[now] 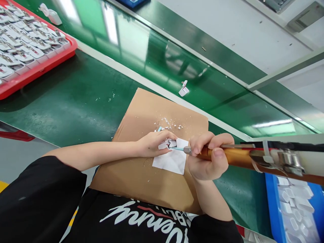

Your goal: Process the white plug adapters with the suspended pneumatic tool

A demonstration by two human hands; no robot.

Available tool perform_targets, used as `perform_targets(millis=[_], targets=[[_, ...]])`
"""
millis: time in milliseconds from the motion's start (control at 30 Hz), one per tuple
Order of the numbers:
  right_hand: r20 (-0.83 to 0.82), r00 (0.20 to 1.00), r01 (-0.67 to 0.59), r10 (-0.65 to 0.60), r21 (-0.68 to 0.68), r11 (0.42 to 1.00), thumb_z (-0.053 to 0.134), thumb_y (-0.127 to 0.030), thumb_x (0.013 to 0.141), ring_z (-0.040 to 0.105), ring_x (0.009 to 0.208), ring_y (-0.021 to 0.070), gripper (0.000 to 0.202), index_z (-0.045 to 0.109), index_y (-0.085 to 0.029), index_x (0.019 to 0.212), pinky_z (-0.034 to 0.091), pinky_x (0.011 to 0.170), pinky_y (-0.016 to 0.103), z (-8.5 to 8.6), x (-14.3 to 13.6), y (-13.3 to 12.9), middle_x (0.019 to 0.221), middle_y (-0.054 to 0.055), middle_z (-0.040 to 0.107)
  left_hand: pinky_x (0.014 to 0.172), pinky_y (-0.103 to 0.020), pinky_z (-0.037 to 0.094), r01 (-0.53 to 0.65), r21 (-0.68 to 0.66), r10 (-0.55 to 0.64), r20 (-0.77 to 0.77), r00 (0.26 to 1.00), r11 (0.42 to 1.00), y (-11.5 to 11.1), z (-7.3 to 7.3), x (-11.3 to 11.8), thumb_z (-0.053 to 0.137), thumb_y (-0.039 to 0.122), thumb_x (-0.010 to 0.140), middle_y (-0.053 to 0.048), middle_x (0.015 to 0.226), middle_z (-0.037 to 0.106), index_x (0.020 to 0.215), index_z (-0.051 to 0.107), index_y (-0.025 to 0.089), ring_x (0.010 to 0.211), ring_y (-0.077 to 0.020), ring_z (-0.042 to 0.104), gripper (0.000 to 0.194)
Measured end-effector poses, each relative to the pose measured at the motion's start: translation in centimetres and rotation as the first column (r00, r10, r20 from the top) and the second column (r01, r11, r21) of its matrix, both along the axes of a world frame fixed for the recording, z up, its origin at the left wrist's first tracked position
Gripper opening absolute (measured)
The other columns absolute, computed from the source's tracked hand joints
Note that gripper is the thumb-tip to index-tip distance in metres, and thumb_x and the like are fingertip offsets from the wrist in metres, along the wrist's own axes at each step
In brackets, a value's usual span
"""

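On a white paper square, my left hand grips a small white plastic case between thumb and fingers. Its lid part is turned out to the left, and dark wiring shows inside. My right hand is wrapped around a glue dispenser with an amber barrel, a metal collar and a pale blue nozzle. The nozzle tip reaches to the case; whether it touches cannot be made out. Under the paper lies a brown cardboard sheet with white crumbs beyond my left hand.
A red tray of similar white cases stands at the far left. One open case sits beyond the cardboard, another case behind the tray. At lower right is a blue bin of white plastic parts. A pale rail crosses the green bench.
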State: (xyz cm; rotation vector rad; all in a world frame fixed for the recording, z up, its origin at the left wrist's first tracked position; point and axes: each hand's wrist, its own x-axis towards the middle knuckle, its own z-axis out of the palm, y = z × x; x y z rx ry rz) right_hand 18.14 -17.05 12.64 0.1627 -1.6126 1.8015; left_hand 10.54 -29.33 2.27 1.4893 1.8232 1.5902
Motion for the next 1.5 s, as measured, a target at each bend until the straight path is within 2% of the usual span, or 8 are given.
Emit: perform_targets(millis=[167, 400, 667, 933, 1333, 1500], targets=[[-0.002, 1.000, -0.007, 0.007, -0.004, 1.000, 0.054, -0.025, 0.082, 0.035, 0.037, 0.0064, 0.007, 0.053, -0.021, 0.076, 0.033, 0.038, 0.019, 0.04, 0.01, 0.12, 0.050, -0.006, 0.049, 0.081, -0.028, 0.052, -0.010, -0.016, 0.009, -0.031, 0.999, 1.000, -0.02, 0.12, -0.01, 0.058, 0.024, 0.083, -0.006, 0.114, 0.063, 0.114, 0.046, 0.021, 0.100, -0.0163, 0.063, 0.034], [0.036, 0.998, 0.052, -0.054, 0.047, 0.998, 0.054, -0.030, 0.081, 0.032, 0.034, 0.0062, 0.015, 0.048, -0.022, 0.070, 0.029, 0.036, 0.019, 0.28, -0.14, 0.26, 0.047, -0.008, 0.046, 0.074, -0.028, 0.050, -0.073, -0.021, 0.070, -0.107, 0.992, 0.997, 0.02, 0.56, -0.01, 0.055, 0.021, 0.077, -0.004, 0.097, 0.064, 0.105, 0.048, 0.020, 0.085, -0.0163, 0.062, 0.030], [0.020, 0.999, 0.028, -0.028, 0.018, 0.999, 0.054, -0.026, 0.082, 0.033, 0.035, 0.0064, 0.014, 0.048, -0.021, 0.070, 0.029, 0.039, 0.021, 0.02, 0.01, 0.46, 0.047, -0.007, 0.046, 0.074, -0.029, 0.049, -0.076, -0.028, 0.073, -0.106, 0.992, 0.997, -0.06, 0.72, -0.01, 0.054, 0.022, 0.079, -0.004, 0.096, 0.064, 0.106, 0.048, 0.020, 0.084, -0.0161, 0.061, 0.028], [0.031, 0.998, 0.060, -0.060, 0.021, 0.998, 0.055, -0.029, 0.081, 0.034, 0.035, 0.0075, 0.018, 0.043, -0.022, 0.069, 0.029, 0.038, 0.021, -0.01, 0.07, 0.41, 0.047, -0.008, 0.047, 0.075, -0.029, 0.050, -0.066, -0.013, 0.064, -0.098, 0.993, 0.998, -0.05, 0.84, -0.04, 0.057, 0.023, 0.079, -0.004, 0.096, 0.065, 0.105, 0.048, 0.020, 0.086, -0.0165, 0.062, 0.027], [0.011, 1.000, 0.025, -0.026, 0.020, 0.999, 0.054, -0.026, 0.081, 0.035, 0.035, 0.0072, 0.012, 0.048, -0.022, 0.072, 0.028, 0.038, 0.021, -0.04, 0.01, 0.47, 0.048, -0.007, 0.047, 0.078, -0.030, 0.051, -0.063, 0.021, 0.065, -0.145, 0.987, 0.998, -0.09, 0.56, -0.20, 0.055, 0.022, 0.081, -0.006, 0.100, 0.065, 0.106, 0.048, 0.020, 0.090, -0.0170, 0.063, 0.027], [-0.009, 1.000, -0.001, 0.001, 0.019, 1.000, 0.053, -0.026, 0.082, 0.035, 0.036, 0.0067, 0.007, 0.053, -0.021, 0.077, 0.028, 0.037, 0.020, -0.04, -0.01, 0.62, 0.050, -0.006, 0.048, 0.076, -0.029, 0.051, -0.069, 0.034, 0.074, -0.156, 0.985, 0.997, -0.11, 0.48, -0.14, 0.056, 0.020, 0.080, -0.005, 0.098, 0.065, 0.106, 0.048, 0.019, 0.086, -0.0162, 0.062, 0.028]])
